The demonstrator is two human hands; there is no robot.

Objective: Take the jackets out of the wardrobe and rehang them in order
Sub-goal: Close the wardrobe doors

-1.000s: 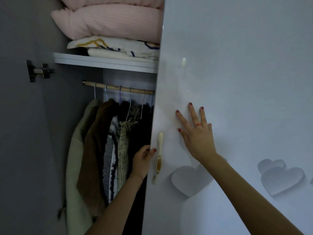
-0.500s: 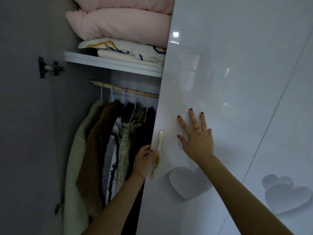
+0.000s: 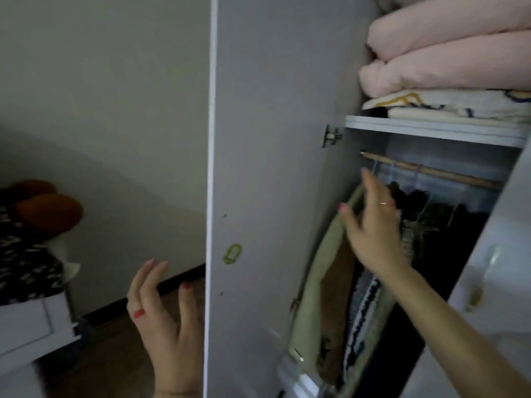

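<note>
Several jackets hang on a wooden rail (image 3: 431,172) inside the open wardrobe: a pale green jacket (image 3: 311,282) at the left, a brown one (image 3: 334,305) beside it, then a black-and-white knit (image 3: 363,305) and dark garments (image 3: 459,234). My right hand (image 3: 370,228) reaches in with fingers spread, over the top of the green and brown jackets; whether it touches them is blurred. My left hand (image 3: 163,320) hovers empty with relaxed fingers, left of the open left door (image 3: 267,168).
Folded pink quilts (image 3: 448,44) and patterned bedding (image 3: 448,106) lie on the shelf (image 3: 431,129) above the rail. The glossy right door (image 3: 494,282) stands at the right edge. A white cabinet (image 3: 26,326) with dark cloth and an orange cushion (image 3: 48,211) stands at the far left.
The view swung left. My right hand left the right door and reached into the wardrobe towards the jackets. My left hand came out of the wardrobe and now hovers beside the left door.
</note>
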